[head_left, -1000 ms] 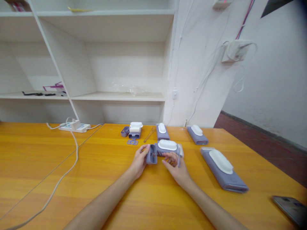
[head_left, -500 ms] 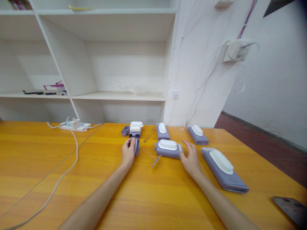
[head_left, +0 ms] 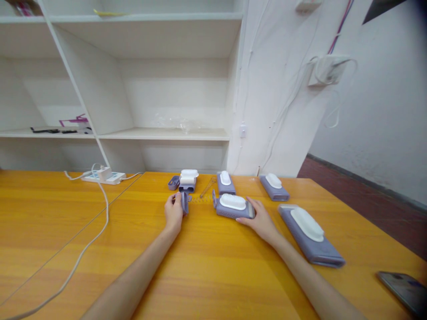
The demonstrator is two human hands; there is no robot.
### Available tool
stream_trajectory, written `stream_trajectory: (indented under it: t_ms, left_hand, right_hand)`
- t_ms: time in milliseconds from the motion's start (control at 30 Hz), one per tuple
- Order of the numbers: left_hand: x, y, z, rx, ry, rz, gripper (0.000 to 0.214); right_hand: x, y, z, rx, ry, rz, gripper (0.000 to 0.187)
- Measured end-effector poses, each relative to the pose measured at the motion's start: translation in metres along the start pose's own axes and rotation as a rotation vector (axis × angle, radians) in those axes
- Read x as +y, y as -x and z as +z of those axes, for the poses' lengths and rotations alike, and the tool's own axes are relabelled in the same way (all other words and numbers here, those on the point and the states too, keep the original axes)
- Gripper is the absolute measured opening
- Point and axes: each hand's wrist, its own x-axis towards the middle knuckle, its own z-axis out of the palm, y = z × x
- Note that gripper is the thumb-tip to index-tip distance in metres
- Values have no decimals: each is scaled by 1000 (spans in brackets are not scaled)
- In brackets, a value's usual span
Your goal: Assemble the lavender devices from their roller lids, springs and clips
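My left hand (head_left: 174, 212) is closed round a small purple cap piece (head_left: 184, 202), which stands on the orange table (head_left: 207, 275) just in front of a purple and white part (head_left: 187, 182). A thin spring (head_left: 200, 199) runs from the cap to a purple device with a white top (head_left: 232, 206). My right hand (head_left: 262, 218) grips that device at its right end. The device lies flat on the table.
Two similar purple devices (head_left: 226, 182) (head_left: 274, 186) lie at the table's back, and a larger one (head_left: 310, 234) on the right. A phone (head_left: 403, 289) sits at the front right corner. A power strip (head_left: 104, 177) with a white cable (head_left: 100, 231) is on the left. White shelves stand behind.
My left hand has pulled the cap piece away to the left, off the device, stretching the spring. My right hand has moved to the device's right end and slid it back.
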Motion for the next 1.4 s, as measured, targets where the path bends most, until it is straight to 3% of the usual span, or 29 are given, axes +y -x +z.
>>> stream_trajectory:
  t_ms: [133, 333, 567, 867, 1233, 1400]
  left_hand:
    - [0, 0, 0, -29, 4, -16, 50]
    - [-2, -1, -1, -63, 19, -10, 48]
    - [-3, -1, -3, -92, 3, -2, 44]
    - [2, 12, 4, -194, -67, 15, 44]
    - [5, 11, 5, -238, -152, 54, 42]
    - [8, 14, 5, -264, -127, 46, 38]
  right_hand:
    - [1, -2, -6, -13, -2, 67, 75]
    - [4, -2, -17, 26, -194, 147, 74]
    - [-5, 0, -24, 17, -316, 113, 69]
    - [-6, 1, -23, 19, -377, 63, 64]
    - [-5, 1, -21, 60, -423, 121, 64]
    - [-4, 3, -15, 21, -587, 216, 70]
